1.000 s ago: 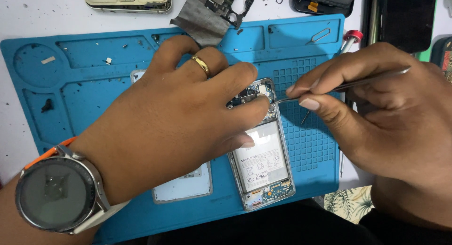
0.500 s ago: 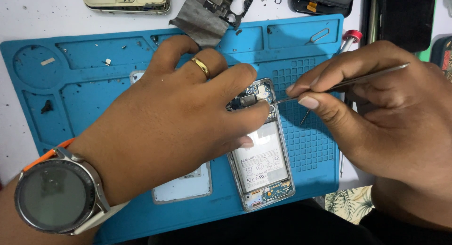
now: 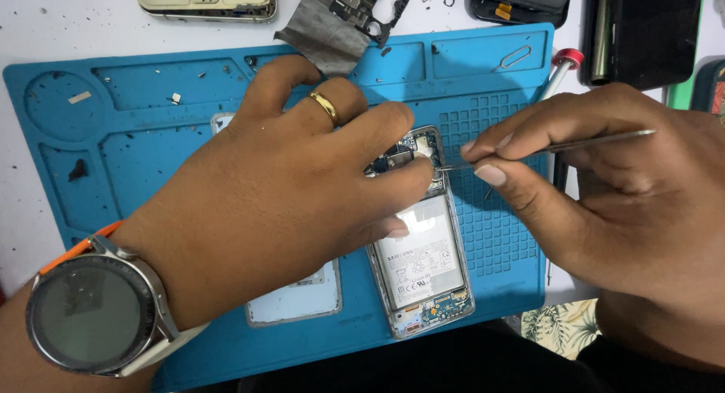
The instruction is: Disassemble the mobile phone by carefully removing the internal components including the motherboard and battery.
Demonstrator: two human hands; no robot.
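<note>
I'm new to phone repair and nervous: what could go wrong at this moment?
The metal tweezers in the right hand probe the opened phone close to its battery; a slip could scratch the board or nick it. The left hand hides much of the phone.

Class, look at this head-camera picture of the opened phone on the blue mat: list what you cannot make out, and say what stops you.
- Tip of the thin metal tool, head view: too fine to tell what it touches.
- Upper part of the opened phone: covered by the left hand.
- White back cover: mostly under that hand.
- Dark devices at the top: cut off by the edge.
- Right hand: wrist leaves the frame.
</note>
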